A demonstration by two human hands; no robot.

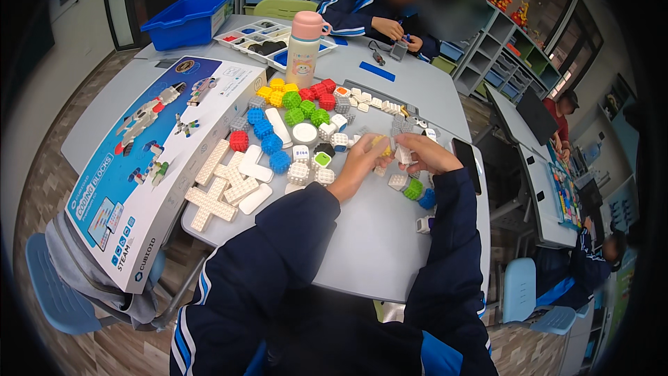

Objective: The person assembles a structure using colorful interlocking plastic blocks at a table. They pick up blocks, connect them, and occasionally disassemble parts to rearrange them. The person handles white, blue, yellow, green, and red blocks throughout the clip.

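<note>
Over the grey table, my left hand (358, 167) closes its fingers round a small yellow building block (381, 145). Close beside it, my right hand (433, 156) pinches a whitish-grey block (403, 154); whether the two blocks touch is hard to see. Grey studded blocks (402, 124) show just beyond my fingers. Below my right hand lie a light grey block (398, 181), a green block (413, 189) and a blue block (427, 199) in a row. A white cube (424, 224) sits nearer to me. Left of my left hand are white cubes (299, 173).
A pile of coloured blocks (292, 108), flat white studded pieces (221, 191) and a pink-lidded bottle (303, 49) stand left. A large box (167, 146) leans over the left edge; a black phone (467, 165) lies right. Opposite, another person (396, 10) handles small parts near a blue bin (186, 24).
</note>
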